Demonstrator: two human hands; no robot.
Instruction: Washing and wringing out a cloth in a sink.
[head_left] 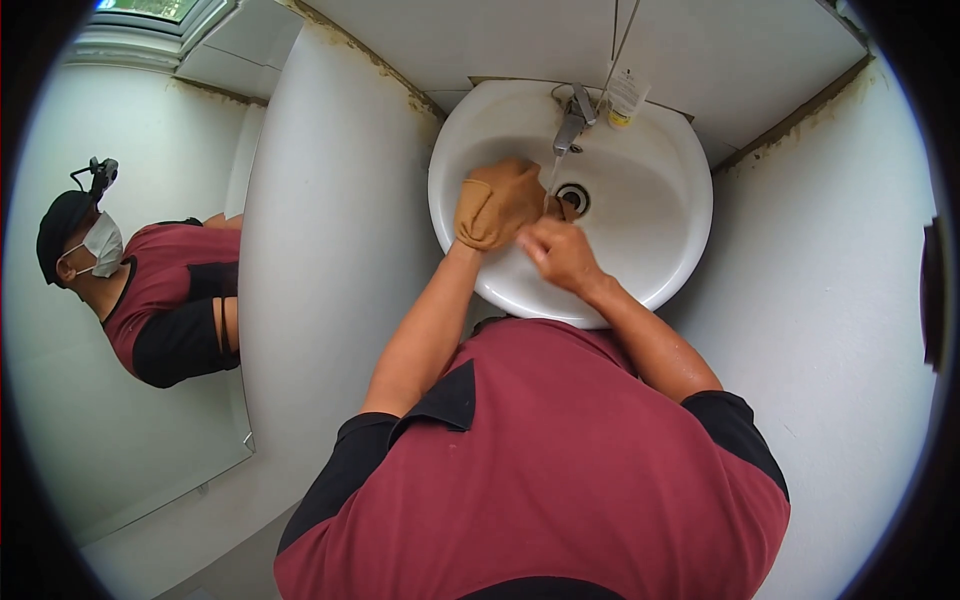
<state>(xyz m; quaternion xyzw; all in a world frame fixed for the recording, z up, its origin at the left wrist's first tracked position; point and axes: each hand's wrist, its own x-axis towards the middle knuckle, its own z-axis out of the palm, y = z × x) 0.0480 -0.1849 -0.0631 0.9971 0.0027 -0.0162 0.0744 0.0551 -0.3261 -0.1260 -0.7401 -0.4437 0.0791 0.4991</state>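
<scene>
A tan cloth glove or mitt (490,212) covers my left hand (512,192) down to the wrist, with its cuff loosely bunched. The covered hand is over the left side of the white washbasin (660,262), beside the running water, and its fingers are hidden in the cloth. My bare right hand (566,256) has its fingers curled, just right of the covered hand and nearer to me. Slight blur hides what, if anything, those fingers grip. Water runs from the metal tap (572,122) down between my hands, close to the dark drain (573,199).
A white tube (625,100) stands on the basin's back rim, right of the tap. White walls close in on both sides. On the left wall a large mirror (130,430) reflects a person in a cap and mask. A dark object (932,295) is at the far right.
</scene>
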